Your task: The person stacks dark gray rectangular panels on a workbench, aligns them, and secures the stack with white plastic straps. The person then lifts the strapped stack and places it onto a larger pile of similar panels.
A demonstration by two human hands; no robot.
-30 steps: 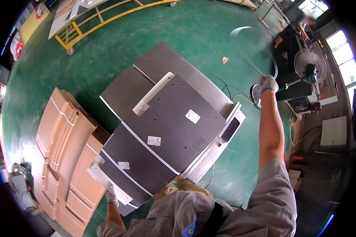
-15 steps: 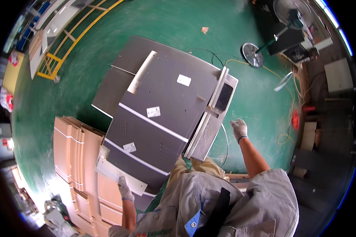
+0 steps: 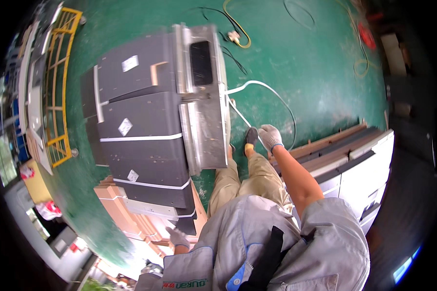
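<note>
My left hand (image 3: 178, 238), in a pale work glove, is open with its fingers apart, just below the near end of a stack of dark grey panels (image 3: 145, 167). White straps (image 3: 143, 138) cross the stack, and a whitish strip (image 3: 150, 208) sits at its near end. My right hand (image 3: 269, 135), also gloved, is closed with curled fingers, right of a metal strapping machine (image 3: 212, 140). A white strap (image 3: 272, 88) loops out from the machine, and a straight stretch of it runs to this hand; whether the fingers grip it is hidden.
Brown cardboard bundles (image 3: 116, 196) stand behind the stack's near end. More boards and white panels (image 3: 361, 169) lie to my right. A yellow wheeled rack (image 3: 63, 92) stands at far left. Cables (image 3: 235, 36) trail on the green floor.
My view has turned right, and the stack and machine appear rotated. My left hand has come away from the whitish strip. The white strap loop now reaches my right hand.
</note>
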